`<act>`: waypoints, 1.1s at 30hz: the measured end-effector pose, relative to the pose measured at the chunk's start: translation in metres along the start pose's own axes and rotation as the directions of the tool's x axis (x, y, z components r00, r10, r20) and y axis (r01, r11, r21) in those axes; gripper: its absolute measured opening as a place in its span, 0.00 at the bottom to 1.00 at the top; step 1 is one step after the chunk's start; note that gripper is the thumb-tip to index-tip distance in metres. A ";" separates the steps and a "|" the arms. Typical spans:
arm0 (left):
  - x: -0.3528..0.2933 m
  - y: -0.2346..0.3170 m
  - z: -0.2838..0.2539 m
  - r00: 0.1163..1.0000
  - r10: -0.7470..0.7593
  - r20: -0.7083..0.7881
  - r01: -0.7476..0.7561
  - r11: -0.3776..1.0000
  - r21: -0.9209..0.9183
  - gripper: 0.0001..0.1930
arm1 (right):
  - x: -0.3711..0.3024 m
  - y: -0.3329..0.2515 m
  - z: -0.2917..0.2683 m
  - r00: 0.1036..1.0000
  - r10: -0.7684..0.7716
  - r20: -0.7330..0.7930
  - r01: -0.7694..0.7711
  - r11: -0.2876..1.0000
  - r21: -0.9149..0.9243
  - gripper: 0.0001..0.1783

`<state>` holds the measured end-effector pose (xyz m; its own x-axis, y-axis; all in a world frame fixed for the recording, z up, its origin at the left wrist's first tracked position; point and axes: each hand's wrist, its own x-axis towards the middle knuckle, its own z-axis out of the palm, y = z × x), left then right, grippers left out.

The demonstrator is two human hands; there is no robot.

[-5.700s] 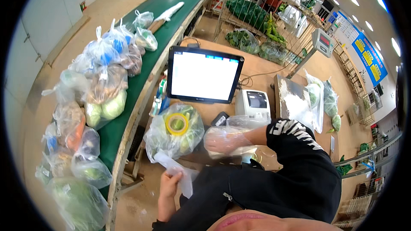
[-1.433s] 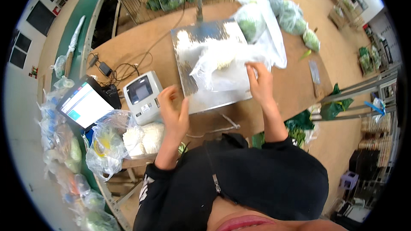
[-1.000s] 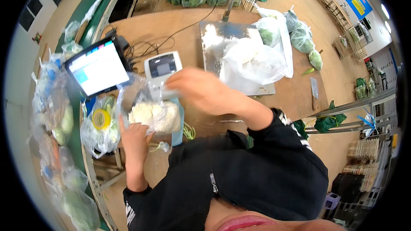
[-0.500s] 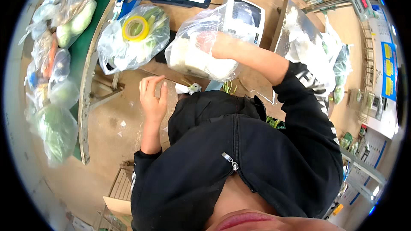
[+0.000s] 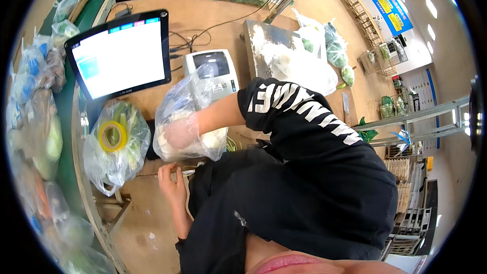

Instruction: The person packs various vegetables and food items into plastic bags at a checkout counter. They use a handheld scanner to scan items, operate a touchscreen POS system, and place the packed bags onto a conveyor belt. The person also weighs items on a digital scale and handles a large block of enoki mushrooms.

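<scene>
My right hand (image 5: 181, 131) reaches inside a clear plastic bag (image 5: 161, 109) on the table, over pale white produce (image 5: 210, 141) whose kind I cannot make out. The plastic blurs the fingers, so their grip does not show. At the table's near edge, just below the bag, my left hand (image 5: 172, 185) is raised with its fingers apart and holds nothing. Left of the bag lies another clear bag (image 5: 133, 160) of green and white vegetables. A yellow roll of tape (image 5: 123, 137) rests on top of it.
Behind the bag stands a white label printer (image 5: 228, 87), with a lit monitor (image 5: 124, 56) to its left. A metal scale platform (image 5: 253, 40) bearing white plastic bags (image 5: 304, 71) is at the right. Bagged vegetables (image 5: 48, 144) line a green surface at the far left.
The view has swung to the right, bringing more of the shelves and wall into sight. My right hand remains in the bag. My left hand is nearer the bag's lower edge.
</scene>
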<state>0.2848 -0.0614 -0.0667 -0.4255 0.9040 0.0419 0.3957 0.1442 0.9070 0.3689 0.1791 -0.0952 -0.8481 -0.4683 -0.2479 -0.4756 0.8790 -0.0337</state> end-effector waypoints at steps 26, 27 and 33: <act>0.016 -0.013 0.043 0.981 -0.002 -0.193 0.034 0.986 0.162 0.27 | -0.036 0.006 -0.045 0.995 0.073 -0.069 -0.035 0.895 0.444 0.34; 0.020 -0.012 0.048 0.980 0.015 -0.196 0.022 0.982 0.186 0.28 | -0.036 0.007 -0.046 0.993 0.096 -0.071 -0.054 0.891 0.451 0.34; 0.033 -0.020 0.071 0.962 0.144 -0.232 -0.067 0.948 0.311 0.30 | -0.043 -0.006 -0.040 0.967 0.229 -0.116 -0.147 0.863 0.483 0.31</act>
<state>0.3207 -0.0064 -0.1132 -0.5415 0.7967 0.2684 0.6565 0.2013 0.7270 0.3985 0.1901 -0.0457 -0.9556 -0.2618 -0.1354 -0.1731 0.8705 -0.4608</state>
